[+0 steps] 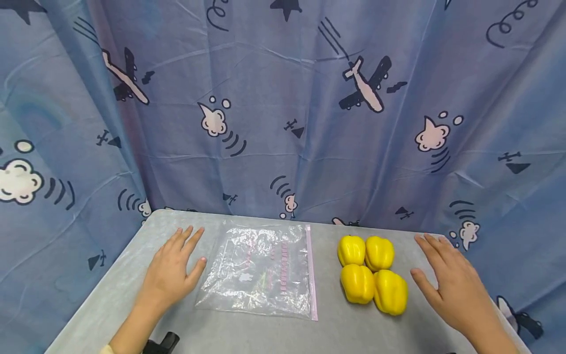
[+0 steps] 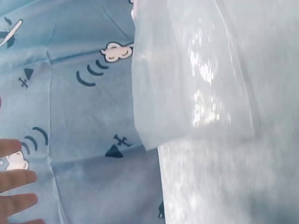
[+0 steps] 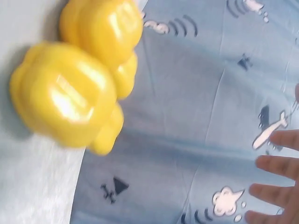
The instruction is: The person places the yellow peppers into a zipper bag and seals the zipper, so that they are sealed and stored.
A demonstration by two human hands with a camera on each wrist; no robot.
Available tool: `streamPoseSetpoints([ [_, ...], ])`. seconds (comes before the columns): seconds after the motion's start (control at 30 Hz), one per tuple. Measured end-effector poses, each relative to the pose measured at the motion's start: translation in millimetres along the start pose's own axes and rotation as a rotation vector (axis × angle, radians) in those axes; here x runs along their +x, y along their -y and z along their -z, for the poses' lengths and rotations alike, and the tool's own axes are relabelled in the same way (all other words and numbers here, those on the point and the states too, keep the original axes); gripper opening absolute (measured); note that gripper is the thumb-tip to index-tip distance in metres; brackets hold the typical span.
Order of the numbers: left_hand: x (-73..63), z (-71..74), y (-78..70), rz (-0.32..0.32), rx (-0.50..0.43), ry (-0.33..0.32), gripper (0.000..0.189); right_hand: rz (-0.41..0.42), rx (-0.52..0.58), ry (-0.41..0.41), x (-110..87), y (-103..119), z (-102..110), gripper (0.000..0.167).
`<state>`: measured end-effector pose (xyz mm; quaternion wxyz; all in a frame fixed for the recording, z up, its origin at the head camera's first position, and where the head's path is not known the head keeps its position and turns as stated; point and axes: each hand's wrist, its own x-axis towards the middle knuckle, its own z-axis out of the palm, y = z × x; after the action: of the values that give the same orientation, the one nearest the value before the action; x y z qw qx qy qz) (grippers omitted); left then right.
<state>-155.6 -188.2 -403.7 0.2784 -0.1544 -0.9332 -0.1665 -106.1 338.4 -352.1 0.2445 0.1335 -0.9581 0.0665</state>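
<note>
Lower centre of the head view, can see a see-through plastic bag (image 1: 256, 275) lying flat, with a pink zip strip (image 1: 311, 275) down its right edge; looks to hold nothing; just right of it, can spot four yellow bell peppers (image 1: 358, 284) bunched two by two, all outside the bag; so would call it the very start, with nothing done as far as the pictures show and all the handling left; can't make out the state of the zip; left of the bag, see the left hand (image 1: 170, 270), fingers spread, gripping nothing; right of the peppers, see the right hand (image 1: 455, 282), likewise spread and holding nothing; can't tell about either touching the table (image 1: 327, 334); pale grey, that one, running off the bottom of the frame; behind, filling the top and both sides, get a creased blue curtain (image 1: 265, 98), printed with planes, puffy clouds and squiggles; at bottom left, catch a black object (image 1: 162, 343), too cut off to name
</note>
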Motion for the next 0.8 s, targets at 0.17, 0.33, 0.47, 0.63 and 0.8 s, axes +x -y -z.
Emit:
streamPoseSetpoints([
  [0.17, -2.6, -6.3, -10.1, 0.060, -0.107, 0.080, 0.059, 0.010, 0.129, -0.038, 5.6, 24, -3, 0.050],
  [0.33, -6.3, -16.4, -16.9, 0.075, -0.192, 0.108, 0.060, -0.038, 0.226, -0.028, 8.0, 43, -10, 0.040],
  [0.47, -8.6, -24.3, -21.4, 0.084, -0.228, 0.126, 0.063, -0.051, 0.294, -0.048, 10.5, 56, -18, 0.032],
  [0.63, -9.6, -35.1, -27.8, 0.101, -0.269, 0.163, 0.065, -0.030, 0.362, -0.081, 15.7, 72, -34, 0.026],
  [0.8, -9.5, -46.6, -37.4, 0.100, -0.322, 0.189, 0.065, -0.002, 0.481, -0.046, 19.0, 90, -52, 0.024],
])
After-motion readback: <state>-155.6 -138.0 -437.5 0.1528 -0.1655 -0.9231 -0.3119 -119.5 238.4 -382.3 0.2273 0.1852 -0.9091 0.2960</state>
